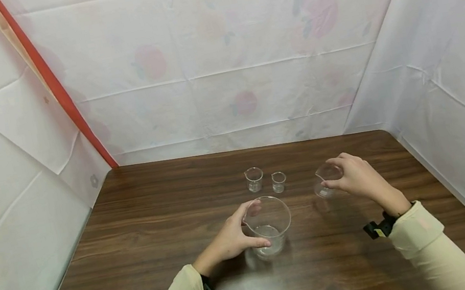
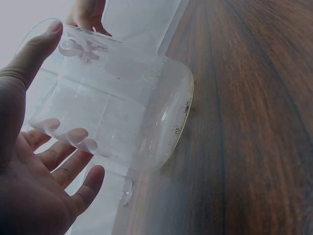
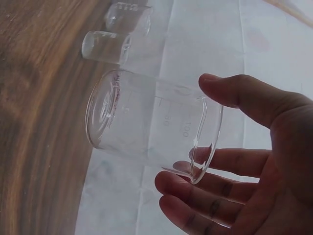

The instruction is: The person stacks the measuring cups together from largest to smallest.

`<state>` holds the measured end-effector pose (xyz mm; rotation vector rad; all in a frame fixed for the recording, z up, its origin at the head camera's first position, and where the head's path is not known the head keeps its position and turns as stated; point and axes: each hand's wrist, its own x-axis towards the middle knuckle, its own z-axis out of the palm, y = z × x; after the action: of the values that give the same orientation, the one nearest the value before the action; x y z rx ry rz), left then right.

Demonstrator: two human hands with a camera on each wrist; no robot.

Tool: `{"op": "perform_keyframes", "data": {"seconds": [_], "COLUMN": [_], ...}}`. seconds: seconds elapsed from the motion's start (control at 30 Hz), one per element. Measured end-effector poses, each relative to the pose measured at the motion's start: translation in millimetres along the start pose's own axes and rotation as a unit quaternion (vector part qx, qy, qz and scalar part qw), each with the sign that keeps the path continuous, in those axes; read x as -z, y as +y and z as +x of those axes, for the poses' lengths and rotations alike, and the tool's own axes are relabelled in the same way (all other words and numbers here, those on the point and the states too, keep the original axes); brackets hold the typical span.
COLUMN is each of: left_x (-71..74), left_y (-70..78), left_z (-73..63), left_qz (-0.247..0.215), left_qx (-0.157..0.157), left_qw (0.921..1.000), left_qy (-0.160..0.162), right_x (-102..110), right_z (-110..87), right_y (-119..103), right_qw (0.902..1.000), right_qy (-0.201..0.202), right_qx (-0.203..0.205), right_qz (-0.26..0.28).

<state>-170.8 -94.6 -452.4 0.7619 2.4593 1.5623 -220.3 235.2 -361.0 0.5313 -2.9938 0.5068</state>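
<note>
My left hand holds the largest glass beaker near the middle of the table, thumb on the near side and fingers around the far side. In the left wrist view the large beaker shows clear walls and small dark specks near its base. Farther right, my right hand grips a medium glass beaker near its rim. The right wrist view shows printed marks, including 80 and 100, on this medium beaker, with the thumb and fingertips at opposite sides of its lip.
Two smaller glass beakers stand behind the large one: a small beaker and, to its right, the smallest beaker. The dark wooden table meets white patterned cloth at the back and both sides.
</note>
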Motion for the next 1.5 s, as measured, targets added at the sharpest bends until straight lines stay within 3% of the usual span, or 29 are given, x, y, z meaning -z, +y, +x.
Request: {"op": "perform_keyframes", "data": {"seconds": [0.5, 1.5], "left_x": [-0.2, 0.3], "left_y": [-0.9, -1.2], "left_z": [-0.3, -0.2], "left_qz": [0.001, 0.009], "left_qx": [0.002, 0.01], "left_qw": [1.0, 0.9999], "left_qy": [-0.001, -0.003], "right_x": [7, 20], "right_z": [0.2, 6.4], "right_y": [-15, -46], "right_qw": [0.999, 0.9976], "right_qy": [0.036, 0.046], "right_qx": [0.019, 0.036], "right_qz": [0.017, 0.037]}}
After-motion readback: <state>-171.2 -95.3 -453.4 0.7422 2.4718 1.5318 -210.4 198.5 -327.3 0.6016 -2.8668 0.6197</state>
